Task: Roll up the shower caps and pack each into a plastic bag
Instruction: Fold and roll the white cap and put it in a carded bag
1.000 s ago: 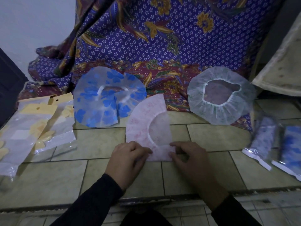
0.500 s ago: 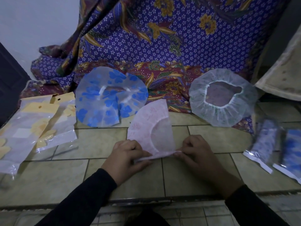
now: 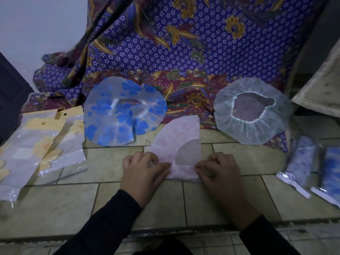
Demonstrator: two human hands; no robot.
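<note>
In the centre of the frame the folded pink shower cap (image 3: 165, 144) lay on the tiled floor (image 3: 239, 196). The left hand (image 3: 143, 172) and the right hand (image 3: 219, 170), fingers curled, each pinched one end of its rolled near edge. A blue-flowered cap (image 3: 110, 126) lay at upper left and a white cap (image 3: 248, 131) at upper right.

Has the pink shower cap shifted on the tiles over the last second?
Yes. The pink shower cap has slid slightly right, toward the vertical grout line, and its near edge is now rolled between the left hand and right hand.
</note>
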